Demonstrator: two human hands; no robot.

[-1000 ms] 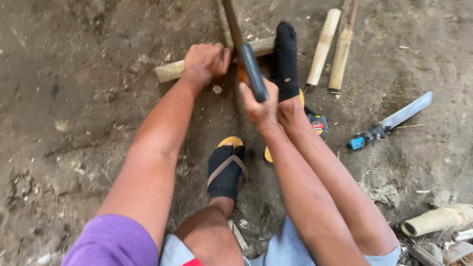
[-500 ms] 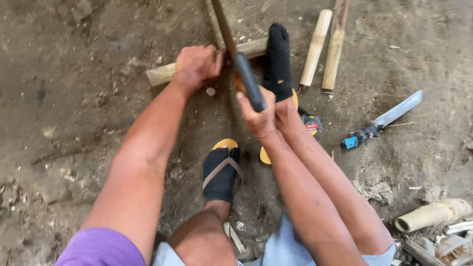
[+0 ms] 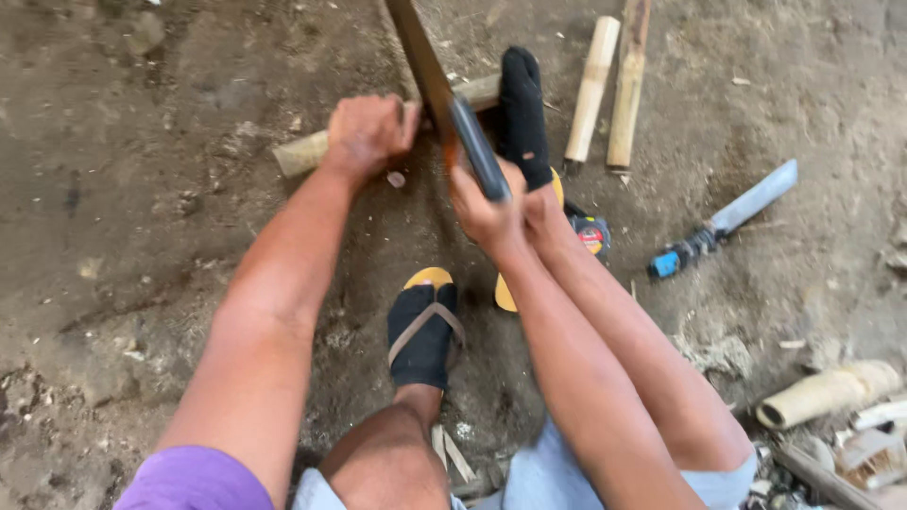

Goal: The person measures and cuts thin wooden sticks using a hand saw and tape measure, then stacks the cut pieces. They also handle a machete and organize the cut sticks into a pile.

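Lying crosswise on the bare dirt floor (image 3: 142, 217), a pale bamboo length (image 3: 304, 153) is pinned from both sides: the left hand (image 3: 367, 132) clamps down over it with fingers curled tight around the piece, and the right foot in a black sock (image 3: 522, 113) presses on its far end. The left arm runs out nearly straight from a purple sleeve (image 3: 194, 480), wrist bent slightly down onto the bamboo.

A saw (image 3: 430, 71) crosses the bamboo between that hand and the foot, its rusty blade slanting up and away toward the top edge of view. The right hand (image 3: 487, 210) is wrapped firmly around the saw's dark handle (image 3: 480, 161), knuckles up, the forearm reaching forward beside the right shin.

The left foot (image 3: 423, 326), also in a black sock, rests flat on a yellow sandal with a tan strap, close in under the knees. Another yellow sandal (image 3: 505, 295) shows beneath the right leg, and a small dark red-marked object (image 3: 591, 234) lies just beside it.

Farther out, two cut bamboo sticks (image 3: 593, 87) lie side by side, right of the raised foot. A big knife with a blue and black handle (image 3: 723, 223) lies on the dirt well apart to the right. At the lower right corner sits a short hollow bamboo section (image 3: 827, 392) among scraps.
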